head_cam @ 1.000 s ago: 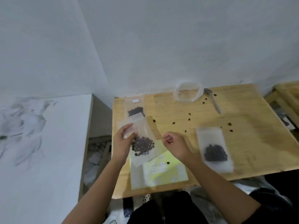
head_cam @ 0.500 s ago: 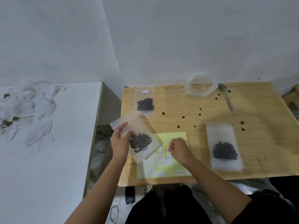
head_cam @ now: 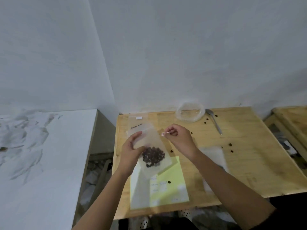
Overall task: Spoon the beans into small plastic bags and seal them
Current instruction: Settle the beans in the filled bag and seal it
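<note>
My left hand (head_cam: 131,152) grips a small clear plastic bag (head_cam: 150,146) by its left edge and holds it tilted above the wooden table (head_cam: 245,163). Dark beans (head_cam: 153,156) fill the bag's lower part. My right hand (head_cam: 178,138) is raised beside the bag's top right corner and pinches a small white sticker (head_cam: 163,133) between thumb and forefinger. A second bag of beans (head_cam: 138,121) lies at the far left, partly hidden behind the held one. A third bag (head_cam: 214,156) lies on the right, mostly covered by my right forearm.
A yellow label sheet (head_cam: 172,185) lies at the table's near edge. A clear empty bowl (head_cam: 190,112) and a metal spoon (head_cam: 214,120) sit at the back. Several loose beans (head_cam: 230,144) are scattered on the wood. A white surface (head_cam: 41,163) stands left, another wooden table (head_cam: 292,120) right.
My right hand rose from the yellow sheet to the bag's top corner, now pinching a sticker. My left hand kept its grip on the bag and lifted it over the table.
</note>
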{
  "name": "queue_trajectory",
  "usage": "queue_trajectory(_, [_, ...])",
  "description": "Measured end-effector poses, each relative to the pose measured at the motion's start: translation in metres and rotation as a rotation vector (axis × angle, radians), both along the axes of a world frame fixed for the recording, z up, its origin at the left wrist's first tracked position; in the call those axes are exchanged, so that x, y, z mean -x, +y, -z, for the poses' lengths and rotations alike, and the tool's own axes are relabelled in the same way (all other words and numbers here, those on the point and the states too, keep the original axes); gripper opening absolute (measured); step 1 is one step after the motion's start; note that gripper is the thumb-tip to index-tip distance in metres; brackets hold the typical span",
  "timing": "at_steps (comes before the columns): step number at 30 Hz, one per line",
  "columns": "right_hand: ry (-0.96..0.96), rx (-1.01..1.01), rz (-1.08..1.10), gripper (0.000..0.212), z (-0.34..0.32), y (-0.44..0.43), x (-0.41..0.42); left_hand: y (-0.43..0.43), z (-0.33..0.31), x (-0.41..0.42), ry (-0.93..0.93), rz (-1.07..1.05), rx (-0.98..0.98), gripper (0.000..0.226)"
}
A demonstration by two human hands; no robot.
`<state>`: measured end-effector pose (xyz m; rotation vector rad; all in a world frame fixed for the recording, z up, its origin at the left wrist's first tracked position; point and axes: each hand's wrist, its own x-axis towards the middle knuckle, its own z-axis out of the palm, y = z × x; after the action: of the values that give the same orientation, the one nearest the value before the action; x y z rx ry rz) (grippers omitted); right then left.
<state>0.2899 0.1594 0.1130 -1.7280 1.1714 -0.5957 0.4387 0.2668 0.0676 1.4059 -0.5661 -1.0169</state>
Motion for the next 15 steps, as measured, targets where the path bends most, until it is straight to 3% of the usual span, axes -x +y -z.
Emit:
queue_trajectory(7, [0.067,0.061,-0.082,0.005,-0.040,-0.016,-0.022,-0.020,-0.050,0.013,-0.118,0.199,0.108,0.054])
queue_trajectory(15, [0.107,0.113,-0.111,0.004,-0.053,-0.018,-0.024,-0.018,-0.071,0.017,-0.150,0.213,0.108,0.059])
